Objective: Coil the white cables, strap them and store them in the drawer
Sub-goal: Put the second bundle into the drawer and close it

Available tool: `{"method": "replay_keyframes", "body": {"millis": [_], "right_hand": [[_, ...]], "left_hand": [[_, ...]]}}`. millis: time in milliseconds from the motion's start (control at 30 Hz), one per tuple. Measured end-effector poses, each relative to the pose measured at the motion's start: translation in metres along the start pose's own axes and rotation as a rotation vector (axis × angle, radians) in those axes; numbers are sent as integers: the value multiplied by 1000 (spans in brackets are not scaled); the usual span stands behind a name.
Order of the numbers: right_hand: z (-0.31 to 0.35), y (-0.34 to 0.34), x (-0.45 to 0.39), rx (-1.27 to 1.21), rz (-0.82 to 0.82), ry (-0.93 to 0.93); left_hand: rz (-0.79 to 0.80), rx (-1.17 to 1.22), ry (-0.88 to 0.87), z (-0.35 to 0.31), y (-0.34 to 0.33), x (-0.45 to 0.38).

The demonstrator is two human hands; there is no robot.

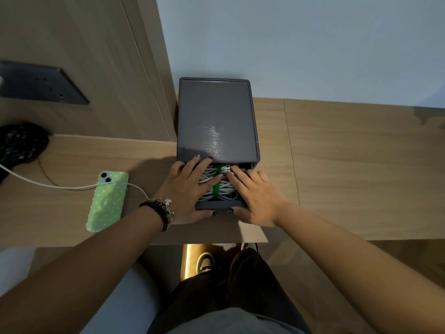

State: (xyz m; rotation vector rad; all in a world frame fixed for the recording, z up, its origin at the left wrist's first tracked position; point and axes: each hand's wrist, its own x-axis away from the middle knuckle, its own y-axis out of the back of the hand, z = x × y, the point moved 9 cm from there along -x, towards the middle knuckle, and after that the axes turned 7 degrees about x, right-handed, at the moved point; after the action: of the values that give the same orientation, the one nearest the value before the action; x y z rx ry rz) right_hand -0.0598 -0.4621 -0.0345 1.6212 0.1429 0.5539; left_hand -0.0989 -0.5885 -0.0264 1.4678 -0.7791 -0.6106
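Both forearms extended forward and converged toward the centre. The left hand lay flat, palm down, fingers straight and spread, thumb tip pointing right along the near edge. The right hand mirrored it, fingers straight and angled inward, thumb tip pointing left. Beaded bracelets circled the left wrist.

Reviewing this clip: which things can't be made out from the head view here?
- Coiled white cables: both sides covered by the left hand and right hand.
- Drawer: its back is hidden under the grey box.
- Charging cable: far end cut off by the left edge.
- Black object: too dark to identify.
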Motion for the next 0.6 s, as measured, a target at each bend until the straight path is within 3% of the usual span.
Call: {"method": "replay_keyframes", "body": {"millis": [233, 600], "right_hand": [[1, 13, 9, -15, -250, -42], [-2, 18, -4, 52, -232, 22]], "left_hand": [[-117, 76, 12, 3, -2, 5], [-107, 35, 55, 13, -6, -1]]}}
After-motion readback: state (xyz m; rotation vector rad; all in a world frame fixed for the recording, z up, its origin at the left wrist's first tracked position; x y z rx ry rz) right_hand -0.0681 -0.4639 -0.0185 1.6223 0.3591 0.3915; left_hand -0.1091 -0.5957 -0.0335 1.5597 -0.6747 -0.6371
